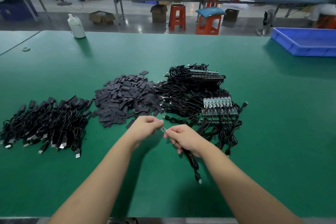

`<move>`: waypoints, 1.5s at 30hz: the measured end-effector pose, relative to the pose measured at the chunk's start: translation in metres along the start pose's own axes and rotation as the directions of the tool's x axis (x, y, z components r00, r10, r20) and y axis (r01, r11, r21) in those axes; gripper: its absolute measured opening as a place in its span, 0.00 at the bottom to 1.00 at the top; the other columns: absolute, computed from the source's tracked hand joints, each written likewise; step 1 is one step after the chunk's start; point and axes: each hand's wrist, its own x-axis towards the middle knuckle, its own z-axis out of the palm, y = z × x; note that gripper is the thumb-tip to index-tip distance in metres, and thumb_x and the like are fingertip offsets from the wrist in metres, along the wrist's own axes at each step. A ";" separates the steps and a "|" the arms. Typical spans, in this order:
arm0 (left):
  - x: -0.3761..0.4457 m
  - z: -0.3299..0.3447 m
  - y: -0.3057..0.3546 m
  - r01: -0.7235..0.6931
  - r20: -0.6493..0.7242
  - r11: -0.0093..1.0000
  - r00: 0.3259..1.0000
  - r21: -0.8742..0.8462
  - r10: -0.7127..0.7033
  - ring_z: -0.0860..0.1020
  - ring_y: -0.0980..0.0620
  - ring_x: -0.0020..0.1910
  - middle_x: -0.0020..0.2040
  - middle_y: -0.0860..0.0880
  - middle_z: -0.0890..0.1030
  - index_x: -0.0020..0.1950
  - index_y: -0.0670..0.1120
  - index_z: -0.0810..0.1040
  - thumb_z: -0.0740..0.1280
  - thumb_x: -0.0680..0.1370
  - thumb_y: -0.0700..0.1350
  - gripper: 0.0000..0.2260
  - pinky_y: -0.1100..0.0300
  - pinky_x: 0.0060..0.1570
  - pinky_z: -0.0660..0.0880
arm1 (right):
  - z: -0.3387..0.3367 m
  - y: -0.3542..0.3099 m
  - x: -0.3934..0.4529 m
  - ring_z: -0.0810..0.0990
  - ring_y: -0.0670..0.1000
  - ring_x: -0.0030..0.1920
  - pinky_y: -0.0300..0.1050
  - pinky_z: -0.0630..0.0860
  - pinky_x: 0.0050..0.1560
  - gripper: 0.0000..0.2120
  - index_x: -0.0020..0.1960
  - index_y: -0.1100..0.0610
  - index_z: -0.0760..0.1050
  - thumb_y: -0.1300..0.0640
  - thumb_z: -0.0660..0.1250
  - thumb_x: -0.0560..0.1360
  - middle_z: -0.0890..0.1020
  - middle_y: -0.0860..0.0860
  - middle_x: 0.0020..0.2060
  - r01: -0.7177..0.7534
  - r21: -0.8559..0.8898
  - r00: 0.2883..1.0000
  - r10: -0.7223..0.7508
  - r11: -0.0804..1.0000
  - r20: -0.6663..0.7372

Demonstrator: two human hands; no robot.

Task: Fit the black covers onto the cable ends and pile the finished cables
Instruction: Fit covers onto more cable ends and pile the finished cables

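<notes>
From my head camera, both my hands meet over the green worktop (181, 196). My left hand (148, 127) has its fingers curled, pinching the far tip of a small green circuit board (163, 129); whether a cover is also in that hand I cannot tell. My right hand (183, 139) pinches the board's near end, and its fingers curl round the black cable (192, 163), whose USB plug (199, 180) trails on the worktop toward me. The heap of black covers (125, 96) lies just beyond my hands. To the left sits the pile of finished cables (45, 123); to the right, the tangle of uncovered cables (196, 94) with bare boards. A blue tray (307, 49) sits far right, a white bottle (76, 26) far left.
</notes>
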 end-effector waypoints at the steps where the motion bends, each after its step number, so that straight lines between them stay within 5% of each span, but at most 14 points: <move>1: 0.005 -0.003 -0.009 -0.002 -0.110 0.997 0.994 0.077 0.011 0.74 0.54 0.35 0.33 0.55 0.80 0.38 0.49 0.81 0.70 0.77 0.48 0.08 0.62 0.34 0.68 | 0.005 0.006 0.001 0.68 0.45 0.23 0.40 0.71 0.24 0.12 0.46 0.57 0.78 0.54 0.60 0.84 0.75 0.47 0.29 -0.037 0.014 0.999 0.036 0.999 0.015; 3: 0.012 -0.012 -0.027 0.059 -0.378 0.928 0.921 0.369 0.092 0.77 0.50 0.44 0.42 0.52 0.81 0.42 0.51 0.80 0.68 0.77 0.48 0.05 0.59 0.42 0.73 | 0.013 0.017 0.004 0.70 0.46 0.23 0.40 0.71 0.24 0.13 0.47 0.58 0.76 0.54 0.58 0.85 0.79 0.50 0.34 -0.100 -0.009 0.995 0.101 0.995 0.017; 5: 0.015 -0.022 -0.044 0.143 -0.504 0.848 0.849 0.510 0.160 0.76 0.45 0.52 0.50 0.47 0.78 0.49 0.50 0.79 0.68 0.77 0.50 0.05 0.53 0.48 0.74 | 0.019 0.025 0.006 0.71 0.47 0.23 0.41 0.72 0.25 0.13 0.47 0.57 0.75 0.53 0.56 0.85 0.80 0.50 0.36 -0.140 -0.079 0.990 0.140 0.987 -0.013; 9: 0.022 -0.034 -0.067 0.295 -0.507 0.780 0.861 0.552 0.033 0.74 0.43 0.57 0.58 0.44 0.74 0.60 0.47 0.76 0.69 0.77 0.57 0.18 0.49 0.52 0.76 | 0.021 0.031 0.007 0.72 0.49 0.22 0.40 0.71 0.25 0.14 0.46 0.56 0.74 0.52 0.54 0.84 0.79 0.49 0.34 -0.127 -0.093 0.990 0.120 0.988 -0.069; 17: 0.038 -0.048 -0.057 0.414 -0.472 0.829 0.856 0.376 -0.213 0.78 0.42 0.52 0.57 0.43 0.78 0.45 0.48 0.78 0.73 0.76 0.50 0.07 0.49 0.53 0.78 | 0.019 0.034 0.000 0.72 0.47 0.25 0.43 0.78 0.30 0.13 0.47 0.58 0.75 0.54 0.56 0.84 0.78 0.50 0.34 -0.082 -0.047 0.996 0.081 0.996 -0.021; 24: 0.023 -0.041 -0.038 0.165 -0.335 0.909 0.942 0.384 -0.029 0.79 0.48 0.42 0.46 0.47 0.81 0.49 0.47 0.75 0.69 0.78 0.42 0.03 0.57 0.40 0.72 | 0.019 0.037 -0.004 0.72 0.46 0.27 0.45 0.79 0.33 0.11 0.46 0.57 0.74 0.56 0.57 0.83 0.79 0.49 0.35 -0.087 0.040 0.996 0.087 0.995 0.002; 28: -0.005 -0.025 -0.033 0.013 -0.065 0.999 0.998 0.032 -0.011 0.83 0.50 0.35 0.43 0.44 0.85 0.49 0.43 0.81 0.65 0.80 0.34 0.07 0.59 0.31 0.75 | 0.018 0.036 -0.003 0.72 0.47 0.26 0.46 0.78 0.32 0.10 0.44 0.57 0.73 0.57 0.56 0.79 0.79 0.49 0.33 -0.133 0.085 0.991 0.132 0.987 0.011; 32: -0.026 -0.007 -0.036 0.055 0.076 0.977 0.996 -0.205 -0.041 0.80 0.50 0.31 0.38 0.39 0.84 0.51 0.38 0.81 0.65 0.79 0.32 0.07 0.63 0.33 0.78 | 0.019 0.036 -0.002 0.71 0.47 0.26 0.45 0.76 0.29 0.09 0.44 0.57 0.73 0.56 0.57 0.79 0.80 0.50 0.34 -0.122 0.090 0.993 0.122 0.988 0.001; 35: -0.036 0.011 -0.043 0.114 0.132 0.936 0.989 -0.333 -0.073 0.84 0.47 0.38 0.40 0.37 0.84 0.53 0.36 0.80 0.67 0.77 0.30 0.07 0.63 0.39 0.81 | 0.019 0.038 -0.001 0.70 0.47 0.25 0.43 0.74 0.26 0.10 0.45 0.57 0.74 0.54 0.58 0.81 0.81 0.50 0.35 -0.096 0.083 0.995 0.098 0.992 -0.017; 41: -0.044 0.029 -0.056 -0.045 0.129 0.996 0.990 -0.077 0.055 0.82 0.50 0.34 0.36 0.44 0.85 0.54 0.49 0.80 0.69 0.76 0.32 0.13 0.58 0.41 0.80 | 0.017 0.041 0.000 0.69 0.48 0.25 0.44 0.71 0.26 0.12 0.45 0.56 0.73 0.52 0.57 0.81 0.83 0.50 0.35 -0.096 0.077 0.995 0.097 0.992 -0.016; 45: -0.044 0.019 -0.058 -0.093 -0.011 0.996 0.996 -0.006 0.093 0.77 0.55 0.28 0.32 0.49 0.83 0.51 0.53 0.83 0.72 0.76 0.36 0.11 0.65 0.33 0.76 | 0.013 0.042 -0.001 0.70 0.48 0.26 0.43 0.72 0.27 0.11 0.43 0.55 0.74 0.51 0.58 0.79 0.84 0.50 0.37 -0.092 0.070 0.996 0.091 0.993 0.014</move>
